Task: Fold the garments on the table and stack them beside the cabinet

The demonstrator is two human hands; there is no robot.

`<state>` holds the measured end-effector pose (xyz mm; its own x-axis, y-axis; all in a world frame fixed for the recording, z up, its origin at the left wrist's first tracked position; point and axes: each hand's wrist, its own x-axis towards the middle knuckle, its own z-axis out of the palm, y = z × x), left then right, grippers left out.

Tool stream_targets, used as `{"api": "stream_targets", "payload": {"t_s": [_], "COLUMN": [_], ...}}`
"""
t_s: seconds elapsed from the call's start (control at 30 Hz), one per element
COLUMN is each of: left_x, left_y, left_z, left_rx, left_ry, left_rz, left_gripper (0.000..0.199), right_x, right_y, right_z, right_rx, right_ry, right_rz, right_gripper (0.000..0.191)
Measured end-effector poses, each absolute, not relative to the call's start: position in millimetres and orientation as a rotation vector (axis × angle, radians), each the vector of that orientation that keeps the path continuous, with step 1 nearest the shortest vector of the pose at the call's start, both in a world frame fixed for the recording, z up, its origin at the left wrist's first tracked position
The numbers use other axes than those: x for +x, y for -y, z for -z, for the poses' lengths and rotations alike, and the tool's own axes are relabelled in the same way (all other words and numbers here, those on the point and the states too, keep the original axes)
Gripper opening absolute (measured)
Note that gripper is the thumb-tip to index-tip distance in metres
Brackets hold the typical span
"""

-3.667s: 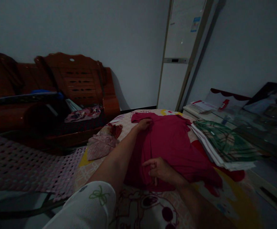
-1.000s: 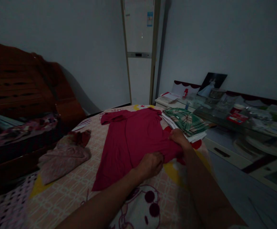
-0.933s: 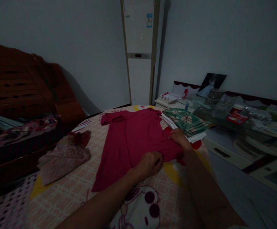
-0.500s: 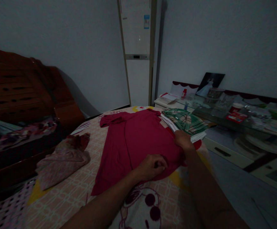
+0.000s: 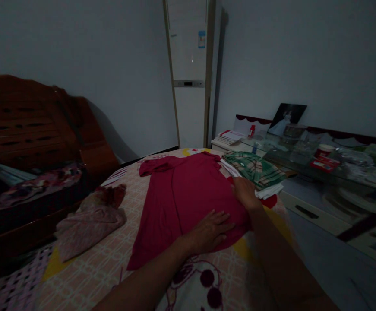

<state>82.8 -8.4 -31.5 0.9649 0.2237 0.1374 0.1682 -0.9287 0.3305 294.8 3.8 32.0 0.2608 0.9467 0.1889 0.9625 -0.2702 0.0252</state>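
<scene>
A dark pink shirt (image 5: pixel 188 190) lies spread on a patterned cloth (image 5: pixel 110 255), its one visible sleeve out to the far left and its right side folded inward. My left hand (image 5: pixel 210 232) rests flat on the near right part of the shirt, fingers spread. At the shirt's right edge is my right hand (image 5: pixel 244 192), its fingers bent over the fabric; whether they pinch it is too dark to tell. Just beyond that hand, a folded green plaid garment (image 5: pixel 255 168) lies on white cloth (image 5: pixel 270 190).
A crumpled pinkish garment (image 5: pixel 90 222) lies at the left of the patterned cloth. Further left stands a wooden bench (image 5: pixel 22 125). On the right is a glass-topped cabinet (image 5: pixel 298 203) with a red box (image 5: pixel 324 163) and a cup (image 5: pixel 324 150). A tall white unit (image 5: pixel 191 112) stands behind.
My left hand has gone from curled fingers to spread ones lying flat on the shirt. My right hand has shifted slightly along the right edge. The whole view has moved a little.
</scene>
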Motion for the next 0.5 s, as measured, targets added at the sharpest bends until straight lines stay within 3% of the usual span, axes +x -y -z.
{"api": "stream_targets", "payload": {"t_s": [0.5], "left_x": [83], "left_y": [9], "left_z": [40], "left_rx": [2.810], "left_ry": [-0.276], "left_rz": [-0.276], "left_gripper": [0.052], "right_x": [293], "right_y": [-118], "right_z": [-14], "right_rx": [-2.362], "right_ry": [1.837], "right_rz": [0.021], "right_gripper": [0.038]}}
